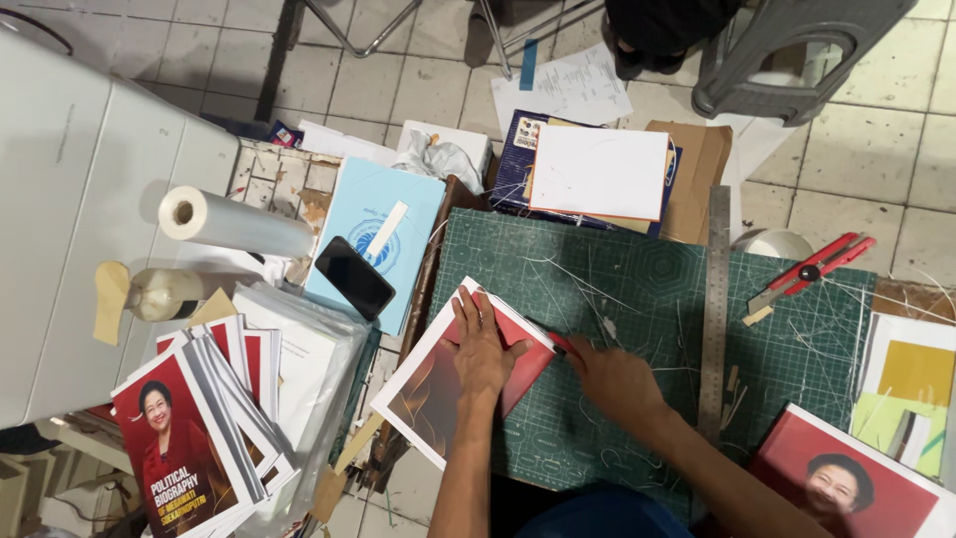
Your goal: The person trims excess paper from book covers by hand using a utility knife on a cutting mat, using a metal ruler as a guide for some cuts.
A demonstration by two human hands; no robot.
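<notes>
Nearest to us, both forearms reach out over a green cutting mat (637, 289). We press our left hand (483, 349) flat, fingers stretched out and together, on a red folded flap of a printed cover sheet (438, 384) that lies at the mat's left edge, partly hanging over it. Our right hand (612, 377) sits just beside the flap's right corner, its fingers curled around something red and slim; we cannot tell what it is. A steel ruler (715, 309) lies upright along the mat to the right of that hand, and a red utility knife (812, 271) rests further right, well apart from both hands. A stack of red book covers (194, 438) fans out at the lower left, with a black phone (354, 277) on a pale blue booklet (373, 214) above it.
</notes>
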